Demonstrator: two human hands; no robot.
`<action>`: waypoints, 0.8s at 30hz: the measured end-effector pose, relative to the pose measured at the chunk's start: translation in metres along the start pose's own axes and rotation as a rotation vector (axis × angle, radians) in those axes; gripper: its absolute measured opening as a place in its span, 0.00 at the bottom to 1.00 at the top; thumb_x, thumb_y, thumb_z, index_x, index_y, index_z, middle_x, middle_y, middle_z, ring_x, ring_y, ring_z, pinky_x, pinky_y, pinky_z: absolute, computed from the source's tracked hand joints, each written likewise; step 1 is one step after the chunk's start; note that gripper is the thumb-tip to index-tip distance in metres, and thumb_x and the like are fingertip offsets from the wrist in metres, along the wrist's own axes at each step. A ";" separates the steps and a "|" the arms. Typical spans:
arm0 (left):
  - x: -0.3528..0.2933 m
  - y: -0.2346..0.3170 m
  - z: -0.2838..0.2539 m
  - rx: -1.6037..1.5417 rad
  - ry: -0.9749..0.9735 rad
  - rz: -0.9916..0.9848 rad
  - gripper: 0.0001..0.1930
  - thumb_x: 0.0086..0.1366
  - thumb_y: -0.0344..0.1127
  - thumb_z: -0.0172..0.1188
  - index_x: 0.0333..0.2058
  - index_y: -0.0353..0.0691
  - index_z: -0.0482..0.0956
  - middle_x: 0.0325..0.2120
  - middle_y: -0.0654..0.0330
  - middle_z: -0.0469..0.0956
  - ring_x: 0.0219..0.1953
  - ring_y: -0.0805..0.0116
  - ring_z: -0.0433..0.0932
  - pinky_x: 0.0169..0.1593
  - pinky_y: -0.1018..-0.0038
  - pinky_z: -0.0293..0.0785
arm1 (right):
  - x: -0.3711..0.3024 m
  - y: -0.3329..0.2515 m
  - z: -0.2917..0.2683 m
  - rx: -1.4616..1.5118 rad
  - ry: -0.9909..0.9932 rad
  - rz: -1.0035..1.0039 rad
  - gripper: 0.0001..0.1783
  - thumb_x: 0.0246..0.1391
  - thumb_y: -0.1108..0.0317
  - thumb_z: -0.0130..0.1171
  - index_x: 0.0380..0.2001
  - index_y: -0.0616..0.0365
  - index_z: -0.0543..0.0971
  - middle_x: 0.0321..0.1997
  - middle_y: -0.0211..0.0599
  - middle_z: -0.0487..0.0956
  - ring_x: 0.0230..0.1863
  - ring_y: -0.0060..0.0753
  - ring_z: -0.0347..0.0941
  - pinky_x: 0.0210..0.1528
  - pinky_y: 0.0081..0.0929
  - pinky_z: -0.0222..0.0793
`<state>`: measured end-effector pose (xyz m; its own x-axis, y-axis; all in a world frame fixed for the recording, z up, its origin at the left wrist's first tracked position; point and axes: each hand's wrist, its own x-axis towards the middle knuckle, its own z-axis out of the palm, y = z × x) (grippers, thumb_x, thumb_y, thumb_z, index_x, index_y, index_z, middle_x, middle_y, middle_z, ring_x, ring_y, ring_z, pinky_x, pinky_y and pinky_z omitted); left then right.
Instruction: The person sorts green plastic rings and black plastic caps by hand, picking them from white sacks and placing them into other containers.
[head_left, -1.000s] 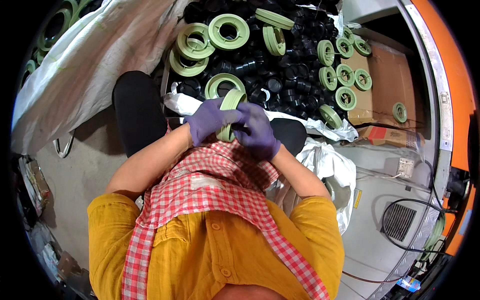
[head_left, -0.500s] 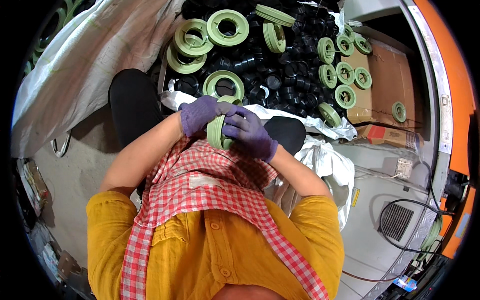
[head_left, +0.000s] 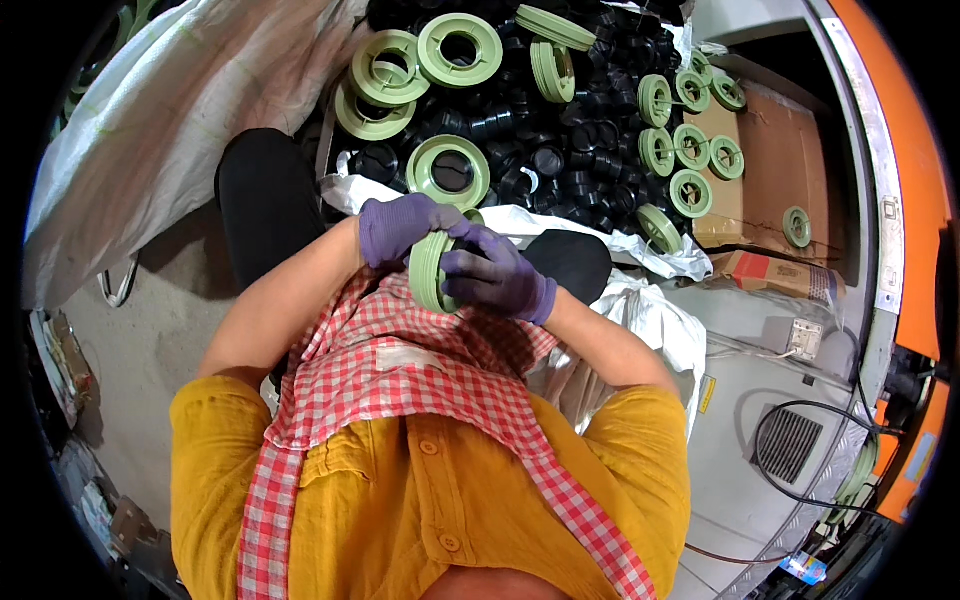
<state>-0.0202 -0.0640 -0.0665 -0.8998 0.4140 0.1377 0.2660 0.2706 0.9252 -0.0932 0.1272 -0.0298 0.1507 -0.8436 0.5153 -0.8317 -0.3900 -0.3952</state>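
Note:
A light green ribbed plastic ring [head_left: 427,272] stands on edge over my lap, held between both gloved hands. My left hand [head_left: 405,226], in a purple glove, is closed on the ring's upper part. From the right, my right hand [head_left: 492,272], gloved alike, grips the ring with its fingers bent toward the middle. The fingertips and the inner side of the ring are partly hidden. Just beyond the hands, another green ring [head_left: 425,190] lies flat on a heap of black plastic caps [head_left: 545,162].
More green rings [head_left: 460,50] rest on the black heap. At the right, smaller green rings with sprues [head_left: 691,147] lie around an open cardboard box [head_left: 780,150]. White woven sacking [head_left: 170,140] hangs at left. A grey machine [head_left: 740,400] with a black cable stands at right.
The held ring has shifted slightly down toward my lap and tilted. Both hands stay on it, with the right hand's fingers a little lower.

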 end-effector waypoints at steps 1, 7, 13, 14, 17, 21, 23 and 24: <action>0.000 0.001 -0.001 0.024 0.013 -0.008 0.10 0.50 0.33 0.60 0.33 0.43 0.75 0.25 0.56 0.76 0.30 0.58 0.77 0.34 0.71 0.72 | 0.001 -0.001 -0.001 -0.004 -0.009 -0.024 0.16 0.32 0.71 0.62 0.32 0.53 0.75 0.41 0.37 0.72 0.44 0.50 0.70 0.43 0.39 0.70; 0.007 0.013 0.005 -0.691 0.294 -0.568 0.16 0.52 0.34 0.60 0.40 0.37 0.76 0.28 0.62 0.77 0.30 0.71 0.76 0.36 0.76 0.71 | -0.007 -0.008 0.020 0.702 0.351 0.905 0.18 0.44 0.77 0.56 0.42 0.59 0.70 0.42 0.43 0.71 0.43 0.46 0.70 0.44 0.34 0.70; 0.009 0.025 0.021 -0.158 0.419 -0.299 0.31 0.49 0.40 0.63 0.52 0.38 0.67 0.33 0.57 0.78 0.33 0.73 0.76 0.39 0.75 0.73 | -0.002 -0.004 0.022 0.781 0.492 0.977 0.25 0.45 0.80 0.55 0.49 0.60 0.65 0.43 0.40 0.71 0.42 0.35 0.70 0.44 0.29 0.69; 0.012 0.034 0.013 -0.109 0.372 -0.346 0.29 0.48 0.39 0.63 0.51 0.37 0.68 0.32 0.57 0.77 0.33 0.73 0.76 0.38 0.75 0.73 | 0.002 -0.010 0.026 0.996 0.754 1.064 0.23 0.42 0.79 0.57 0.46 0.61 0.67 0.41 0.41 0.72 0.42 0.41 0.71 0.44 0.31 0.69; 0.010 0.021 -0.007 -0.435 0.084 -0.545 0.18 0.53 0.44 0.59 0.39 0.38 0.75 0.30 0.55 0.77 0.29 0.72 0.76 0.33 0.75 0.72 | -0.006 0.000 0.018 -0.167 0.135 0.433 0.16 0.38 0.77 0.59 0.36 0.59 0.72 0.35 0.45 0.72 0.37 0.50 0.69 0.41 0.38 0.69; 0.010 0.002 -0.003 -0.256 -0.004 -0.494 0.19 0.53 0.42 0.60 0.42 0.39 0.74 0.31 0.56 0.77 0.30 0.73 0.75 0.34 0.75 0.72 | 0.000 0.002 0.008 -0.148 0.098 0.250 0.11 0.48 0.72 0.56 0.37 0.61 0.72 0.37 0.42 0.73 0.36 0.45 0.71 0.38 0.35 0.70; 0.014 0.017 0.003 -0.244 0.138 -0.486 0.23 0.53 0.41 0.60 0.46 0.39 0.72 0.33 0.56 0.77 0.33 0.73 0.75 0.37 0.75 0.72 | -0.012 -0.004 0.023 0.568 0.397 0.919 0.17 0.51 0.71 0.54 0.45 0.59 0.69 0.41 0.40 0.74 0.38 0.39 0.72 0.38 0.32 0.72; 0.013 0.025 0.007 -0.238 0.214 -0.482 0.25 0.53 0.40 0.61 0.49 0.39 0.70 0.35 0.55 0.76 0.35 0.72 0.76 0.38 0.75 0.72 | -0.008 -0.008 0.026 0.942 0.539 1.238 0.19 0.53 0.70 0.53 0.49 0.58 0.67 0.42 0.38 0.74 0.40 0.36 0.72 0.38 0.30 0.72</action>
<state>-0.0223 -0.0457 -0.0444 -0.9566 0.1012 -0.2732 -0.2537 0.1718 0.9519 -0.0738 0.1279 -0.0504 -0.6763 -0.6551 -0.3369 0.3307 0.1388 -0.9335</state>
